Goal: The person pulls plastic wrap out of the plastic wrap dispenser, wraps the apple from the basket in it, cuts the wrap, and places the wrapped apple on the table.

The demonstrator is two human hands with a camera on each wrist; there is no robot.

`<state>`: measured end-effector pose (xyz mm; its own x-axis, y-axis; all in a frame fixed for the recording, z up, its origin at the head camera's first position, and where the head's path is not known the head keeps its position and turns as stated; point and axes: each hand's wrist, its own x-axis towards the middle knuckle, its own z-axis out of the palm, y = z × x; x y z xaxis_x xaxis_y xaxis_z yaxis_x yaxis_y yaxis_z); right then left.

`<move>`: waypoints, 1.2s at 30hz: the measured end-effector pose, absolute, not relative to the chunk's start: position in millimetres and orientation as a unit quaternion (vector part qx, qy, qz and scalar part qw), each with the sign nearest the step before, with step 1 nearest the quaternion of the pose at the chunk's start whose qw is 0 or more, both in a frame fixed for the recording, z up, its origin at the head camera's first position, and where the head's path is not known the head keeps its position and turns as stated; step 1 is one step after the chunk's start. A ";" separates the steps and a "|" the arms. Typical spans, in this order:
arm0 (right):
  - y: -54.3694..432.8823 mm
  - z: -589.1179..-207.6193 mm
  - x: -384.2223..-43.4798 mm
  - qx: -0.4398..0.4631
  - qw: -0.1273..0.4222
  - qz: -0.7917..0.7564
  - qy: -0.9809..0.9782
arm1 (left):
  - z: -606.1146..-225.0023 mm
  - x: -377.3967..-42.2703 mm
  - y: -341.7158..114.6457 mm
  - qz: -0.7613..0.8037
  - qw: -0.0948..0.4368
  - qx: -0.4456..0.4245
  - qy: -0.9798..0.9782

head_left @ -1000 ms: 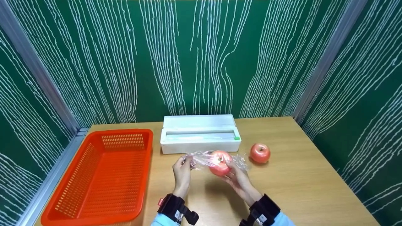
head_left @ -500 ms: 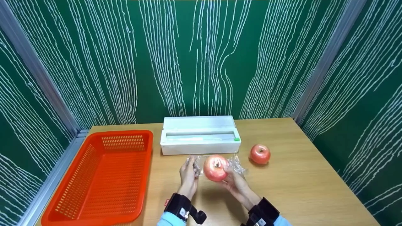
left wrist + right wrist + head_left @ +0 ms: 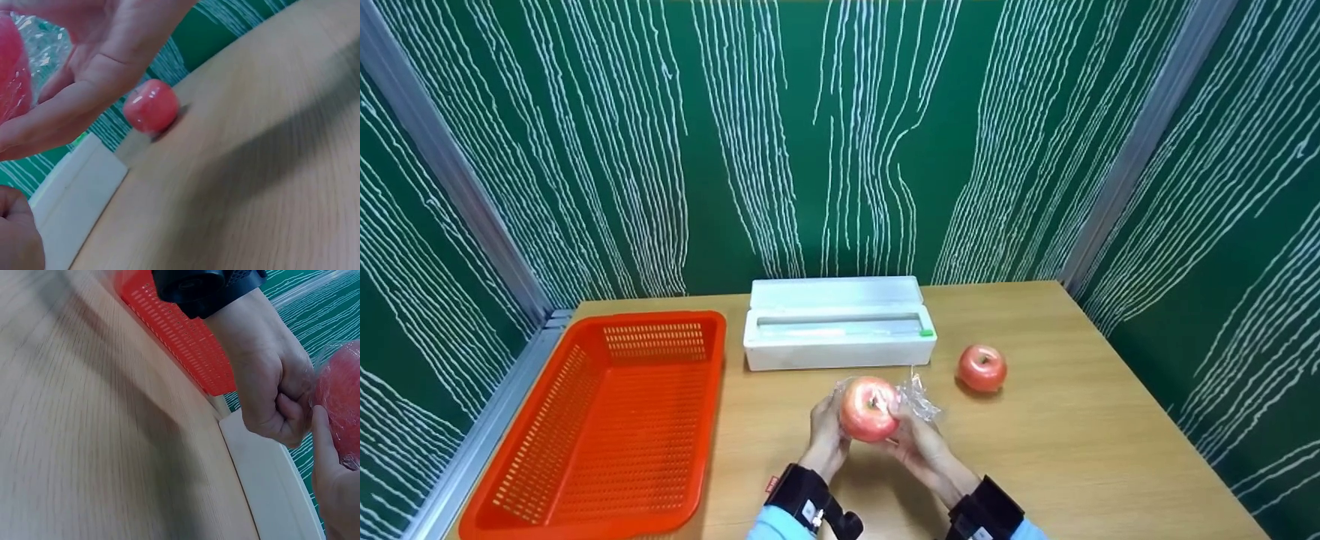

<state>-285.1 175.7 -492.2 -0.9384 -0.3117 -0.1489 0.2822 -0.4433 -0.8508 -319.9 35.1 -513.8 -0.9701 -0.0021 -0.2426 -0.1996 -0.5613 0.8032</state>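
A red apple (image 3: 864,417) in clear plastic wrap (image 3: 916,399) is held above the table between both hands. My right hand (image 3: 928,450) grips the apple from its right side, thumb near the stem. Crumpled wrap sticks out past that thumb. At the apple's left side, my left hand (image 3: 825,439) has its fingers curled round the gathered wrap. The right wrist view shows this left hand (image 3: 275,388) as a fist against the wrapped apple (image 3: 343,396); the wrap inside it is mostly hidden. A second apple (image 3: 982,368) sits on the table to the right.
A white wrap dispenser box (image 3: 840,354) with its lid raised and a green slider (image 3: 925,332) stands behind the hands. The orange plastic basket (image 3: 703,427) stands at the left. Green walls (image 3: 1035,150) with white lines enclose the wooden table (image 3: 1095,450).
My left hand has moved right, up against the apple, taking up the stretched wrap between them. The apple has shifted slightly left and toward me. The second apple, box and basket stay put.
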 end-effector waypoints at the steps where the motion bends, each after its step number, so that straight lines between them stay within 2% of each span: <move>1: 175.9 -493.2 -285.0 -0.017 0.176 -0.848 0.499 | -514.2 -319.8 34.4 0.873 0.066 -0.108 0.471; 6: 178.0 -496.1 -285.3 -0.005 0.179 -0.845 0.504 | -515.6 -320.4 24.1 0.838 0.137 -0.096 0.520; 9: 179.9 -497.1 -286.7 0.023 0.166 -0.852 0.497 | -513.1 -317.6 14.8 0.814 0.145 -0.114 0.550; 10: 180.5 -497.0 -287.6 0.035 0.157 -0.855 0.493 | -511.4 -315.7 12.5 0.811 0.131 -0.124 0.556; 13: 182.2 -497.0 -289.6 0.067 0.125 -0.860 0.491 | -505.9 -307.6 11.2 0.807 0.037 -0.130 0.575; 16: 182.0 -498.0 -290.5 0.076 0.107 -0.855 0.501 | -501.4 -297.4 17.9 0.793 -0.049 -0.076 0.602; 19: 178.9 -499.5 -290.6 0.074 0.102 -0.854 0.504 | -498.1 -290.9 25.9 0.765 -0.077 -0.007 0.640; 24: 172.8 -501.1 -290.4 0.084 0.097 -0.854 0.505 | -497.7 -290.6 32.8 0.720 -0.072 0.037 0.689; 31: 169.9 -502.7 -287.9 0.061 0.111 -0.847 0.516 | -493.9 -294.6 36.5 0.690 -0.057 0.013 0.722; 36: 168.2 -504.8 -286.9 0.033 0.131 -0.840 0.526 | -493.4 -299.4 30.6 0.711 0.010 -0.024 0.703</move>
